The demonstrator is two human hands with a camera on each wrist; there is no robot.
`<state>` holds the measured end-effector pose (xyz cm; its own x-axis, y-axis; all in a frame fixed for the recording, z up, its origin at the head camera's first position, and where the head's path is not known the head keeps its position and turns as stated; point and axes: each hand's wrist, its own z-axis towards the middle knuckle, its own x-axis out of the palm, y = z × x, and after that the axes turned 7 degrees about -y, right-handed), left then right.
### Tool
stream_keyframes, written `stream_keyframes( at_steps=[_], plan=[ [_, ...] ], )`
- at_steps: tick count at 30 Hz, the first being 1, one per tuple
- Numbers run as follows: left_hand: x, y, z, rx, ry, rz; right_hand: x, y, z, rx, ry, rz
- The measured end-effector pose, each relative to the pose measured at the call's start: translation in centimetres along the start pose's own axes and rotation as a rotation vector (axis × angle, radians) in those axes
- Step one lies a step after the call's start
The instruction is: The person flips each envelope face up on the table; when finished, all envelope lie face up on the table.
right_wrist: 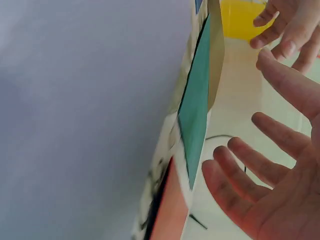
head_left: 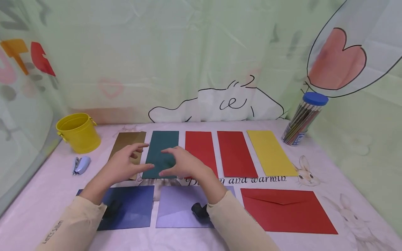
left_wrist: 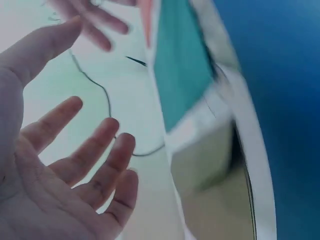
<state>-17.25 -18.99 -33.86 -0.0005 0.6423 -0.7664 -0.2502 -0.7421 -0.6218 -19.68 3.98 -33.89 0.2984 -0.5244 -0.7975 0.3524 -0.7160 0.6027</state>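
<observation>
My left hand [head_left: 125, 162] hovers between the brown envelope [head_left: 125, 139] and the dark green envelope [head_left: 165, 141], fingers spread and holding nothing. Facing it, my right hand [head_left: 185, 163] is over the green envelope's right side and the edge of a red envelope [head_left: 201, 146], its fingers parted too. The left wrist view shows the left palm [left_wrist: 55, 185] with loosely bent fingers; the right hand's palm [right_wrist: 285, 200] looks much the same in the right wrist view. Beneath the forearms lie a dark blue envelope [head_left: 135, 205] and a lavender envelope [head_left: 176, 205], each partly covered.
Further right in the back row are another red envelope [head_left: 237, 153] and a yellow envelope [head_left: 271, 153]. A red envelope with its flap showing [head_left: 289, 218] lies front right. A yellow bucket [head_left: 83, 137], a light blue stapler [head_left: 81, 165] and a pencil jar [head_left: 301, 120] stand around the edges.
</observation>
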Motion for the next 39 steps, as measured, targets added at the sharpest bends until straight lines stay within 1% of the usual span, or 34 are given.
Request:
stream_keyframes(
  at_steps=[2, 5, 6, 8, 10, 15, 18, 22, 26, 29, 30, 33, 36, 37, 39],
  plan=[
    [0.4, -0.6, 0.3, -0.03, 0.022, -0.045, 0.0, -0.5, -0.3, 0.014, -0.007, 0.026],
    [1.0, -1.0, 0.6, -0.077, 0.048, -0.105, 0.0, -0.8, -0.6, 0.029, -0.012, 0.055],
    [1.3, -1.1, 0.6, -0.088, 0.054, -0.116, 0.0, -0.8, -0.6, 0.031, -0.012, 0.062],
    [1.8, -0.9, 0.6, -0.096, 0.066, -0.111, 0.1, -0.9, -0.8, 0.037, -0.009, 0.065],
    [2.4, -0.7, 0.5, -0.099, 0.075, -0.083, 0.3, -1.0, -0.9, 0.041, -0.009, 0.059],
    [3.5, -0.1, 0.3, -0.084, 0.09, 0.052, 0.6, -1.3, -0.9, 0.072, -0.004, 0.044],
    [4.0, 0.2, 0.2, -0.083, 0.093, 0.117, 0.8, -1.3, -0.9, 0.09, 0.013, 0.02],
    [4.3, 0.4, 0.1, -0.079, 0.088, 0.162, 0.9, -1.3, -0.7, 0.09, 0.021, 0.0],
    [4.3, 0.5, 0.2, -0.047, 0.081, 0.206, 0.9, -1.4, -0.6, 0.093, 0.016, -0.003],
    [4.4, 0.5, 0.4, -0.002, 0.087, 0.268, 0.9, -1.5, -0.7, 0.102, 0.017, -0.007],
    [4.4, 0.4, 0.4, 0.016, 0.092, 0.291, 0.9, -1.6, -0.8, 0.104, 0.018, -0.008],
    [4.5, 0.4, 0.8, 0.097, 0.114, 0.371, 0.7, -1.7, -0.9, 0.118, 0.013, -0.006],
    [4.5, 0.3, 1.0, 0.172, 0.131, 0.424, 0.6, -1.9, -1.0, 0.124, 0.009, 0.002],
    [4.5, 0.3, 1.0, 0.191, 0.135, 0.439, 0.6, -1.9, -1.0, 0.125, 0.008, 0.007],
    [4.5, 0.2, 0.9, 0.2, 0.136, 0.456, 0.6, -1.9, -1.0, 0.125, 0.01, 0.011]
  ],
)
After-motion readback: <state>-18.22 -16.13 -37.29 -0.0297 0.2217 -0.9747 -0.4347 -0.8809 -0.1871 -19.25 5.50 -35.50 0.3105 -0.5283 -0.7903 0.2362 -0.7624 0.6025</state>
